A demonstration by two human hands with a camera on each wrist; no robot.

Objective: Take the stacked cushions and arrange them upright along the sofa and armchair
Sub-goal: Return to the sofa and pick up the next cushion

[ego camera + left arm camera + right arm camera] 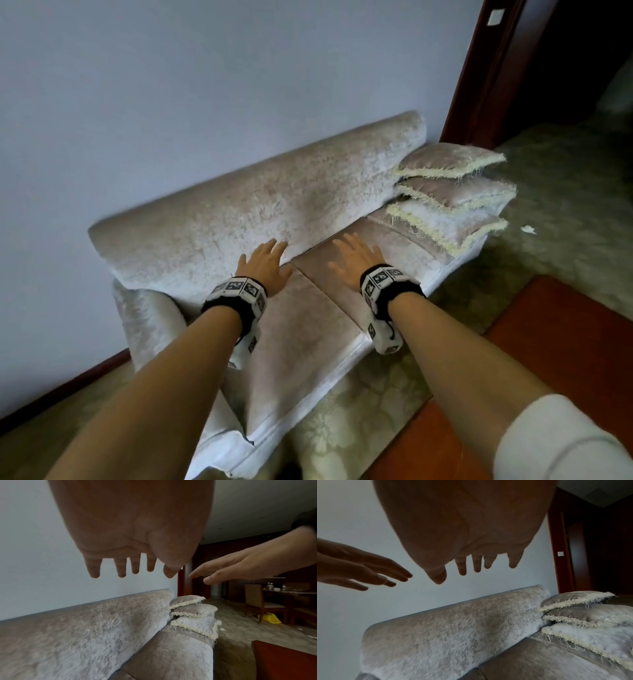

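Three beige cushions with cream fringe lie flat in a stack [452,195] at the sofa's right end, also seen as the stack [193,612] and the stack [590,620]. The pale sofa [274,308] has a fluffy backrest [257,212] against the wall. My left hand [265,265] hovers with straight, spread fingers over the seat near the backrest. My right hand [356,262] is beside it, fingers also straight, left of the stack and apart from it. Both hands hold nothing. Seen from the wrists, the left hand [130,561] and right hand [471,561] hang in the air above the sofa.
A dark wooden door frame [479,72] stands behind the stack. A red-brown wooden surface [513,359] lies at the lower right on patterned green carpet [565,205]. The sofa's left armrest [144,318] is near the wall. A chair [259,601] and table [291,592] stand farther off.
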